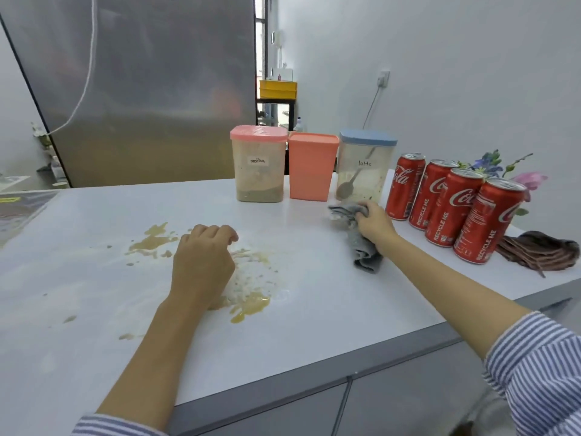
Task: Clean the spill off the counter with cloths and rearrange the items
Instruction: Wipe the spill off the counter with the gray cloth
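Observation:
A yellow-brown spill with white grains spreads over the middle of the white counter, with more splashes to its left. My left hand hovers over the spill with its fingers curled and nothing in them. My right hand grips a grey cloth in front of the latte container. A brown cloth lies at the right edge behind the cans.
At the back stand a mocha container with a pink lid, an orange container and several red cola cans in a row. Flowers sit behind the cans. A steel fridge rises beyond the counter.

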A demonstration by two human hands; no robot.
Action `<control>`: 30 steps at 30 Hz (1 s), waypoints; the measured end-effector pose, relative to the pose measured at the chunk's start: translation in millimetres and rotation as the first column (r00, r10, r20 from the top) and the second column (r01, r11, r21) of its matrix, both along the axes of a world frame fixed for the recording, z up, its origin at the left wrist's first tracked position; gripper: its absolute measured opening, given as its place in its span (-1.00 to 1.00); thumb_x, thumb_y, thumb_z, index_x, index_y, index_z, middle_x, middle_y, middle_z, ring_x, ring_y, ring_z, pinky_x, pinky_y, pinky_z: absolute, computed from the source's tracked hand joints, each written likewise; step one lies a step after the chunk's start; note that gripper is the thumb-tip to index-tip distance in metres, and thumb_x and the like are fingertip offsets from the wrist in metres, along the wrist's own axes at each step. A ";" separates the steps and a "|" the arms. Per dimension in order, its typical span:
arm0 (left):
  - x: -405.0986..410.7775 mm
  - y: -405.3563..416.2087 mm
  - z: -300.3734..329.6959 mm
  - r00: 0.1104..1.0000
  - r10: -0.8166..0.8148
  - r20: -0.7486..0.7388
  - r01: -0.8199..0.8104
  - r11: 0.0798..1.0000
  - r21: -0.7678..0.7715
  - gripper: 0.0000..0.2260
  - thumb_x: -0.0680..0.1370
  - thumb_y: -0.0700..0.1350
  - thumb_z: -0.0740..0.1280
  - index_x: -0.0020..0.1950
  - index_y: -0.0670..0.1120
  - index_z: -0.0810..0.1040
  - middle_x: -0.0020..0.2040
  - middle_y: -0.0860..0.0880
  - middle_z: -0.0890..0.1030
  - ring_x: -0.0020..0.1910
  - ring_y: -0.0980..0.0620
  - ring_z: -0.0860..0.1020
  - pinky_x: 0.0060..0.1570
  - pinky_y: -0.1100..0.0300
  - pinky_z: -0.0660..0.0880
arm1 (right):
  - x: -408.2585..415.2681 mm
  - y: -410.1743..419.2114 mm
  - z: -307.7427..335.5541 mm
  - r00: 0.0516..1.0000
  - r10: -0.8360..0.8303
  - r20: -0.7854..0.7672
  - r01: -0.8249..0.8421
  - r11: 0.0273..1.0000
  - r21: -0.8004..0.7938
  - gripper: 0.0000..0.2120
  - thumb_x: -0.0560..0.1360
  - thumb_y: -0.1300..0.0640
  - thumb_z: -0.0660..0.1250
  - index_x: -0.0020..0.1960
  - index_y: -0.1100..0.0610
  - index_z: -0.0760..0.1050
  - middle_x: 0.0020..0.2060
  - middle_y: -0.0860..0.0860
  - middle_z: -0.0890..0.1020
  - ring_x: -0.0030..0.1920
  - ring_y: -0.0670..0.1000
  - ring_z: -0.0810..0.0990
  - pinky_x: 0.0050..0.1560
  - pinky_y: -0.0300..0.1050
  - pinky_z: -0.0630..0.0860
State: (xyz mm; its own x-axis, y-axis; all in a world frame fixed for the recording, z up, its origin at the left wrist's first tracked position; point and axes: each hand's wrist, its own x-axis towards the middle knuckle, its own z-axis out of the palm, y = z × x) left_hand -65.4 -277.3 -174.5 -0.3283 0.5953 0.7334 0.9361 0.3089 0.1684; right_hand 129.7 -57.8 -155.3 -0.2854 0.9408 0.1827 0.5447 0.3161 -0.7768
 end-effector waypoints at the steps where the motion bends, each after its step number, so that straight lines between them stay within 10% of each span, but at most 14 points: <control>1: -1.1 0.7 -0.3 1.000 0.002 -0.006 -0.002 1.000 0.004 -0.68 0.25 -0.37 0.10 -0.18 -0.17 0.59 -0.32 -0.05 0.62 -0.24 -0.18 0.56 -0.25 0.03 0.45 | 2.4 3.7 -6.5 0.996 -0.032 0.085 0.032 0.999 -0.001 -0.68 0.61 0.20 0.09 0.36 0.13 0.32 0.25 0.13 0.50 0.20 0.14 0.47 -0.02 -0.18 0.32; 9: -8.1 0.2 1.5 1.000 0.015 0.024 -0.015 1.000 -0.015 -0.66 0.27 -0.34 0.06 -0.17 -0.19 0.60 -0.29 -0.09 0.64 -0.21 -0.20 0.56 -0.27 0.06 0.43 | -79.1 -105.9 -23.2 0.915 0.368 0.167 -0.387 0.917 0.100 -0.69 0.60 0.17 0.10 0.34 0.06 0.35 0.20 0.08 0.56 0.17 0.13 0.49 0.07 -0.10 0.37; 16: -2.2 -6.6 -0.7 0.996 -0.006 0.087 0.009 0.999 -0.030 -0.59 0.29 -0.30 0.02 -0.07 -0.18 0.60 -0.17 -0.08 0.66 -0.08 -0.20 0.53 -0.19 0.05 0.38 | -52.2 -62.4 13.1 0.902 0.221 -0.371 -0.280 0.953 -0.112 -0.73 0.53 0.39 0.15 0.17 0.27 0.50 0.01 0.13 0.58 0.06 0.10 0.54 0.07 -0.09 0.48; 23: -4.4 0.5 -4.4 1.000 0.013 -0.003 -0.013 1.000 -0.013 -0.67 0.25 -0.36 0.11 -0.16 -0.16 0.60 -0.30 -0.05 0.63 -0.22 -0.17 0.58 -0.30 0.12 0.37 | -9.2 21.2 -17.3 0.972 -0.216 0.097 0.218 0.976 -0.010 -0.66 0.60 0.18 0.08 0.35 0.25 0.29 0.28 0.14 0.43 0.26 0.18 0.43 0.15 -0.05 0.38; 30: -16.1 5.4 -5.4 0.996 0.045 -0.076 -0.049 0.997 -0.056 -0.55 0.25 -0.25 -0.08 -0.18 -0.13 0.58 -0.32 -0.01 0.61 -0.29 -0.12 0.57 -0.34 0.12 0.48 | -112.3 24.0 -11.5 0.986 0.029 0.165 -0.028 1.000 -0.008 -0.65 0.57 0.20 0.07 0.35 0.17 0.30 0.29 0.15 0.45 0.24 0.20 0.45 0.10 -0.05 0.38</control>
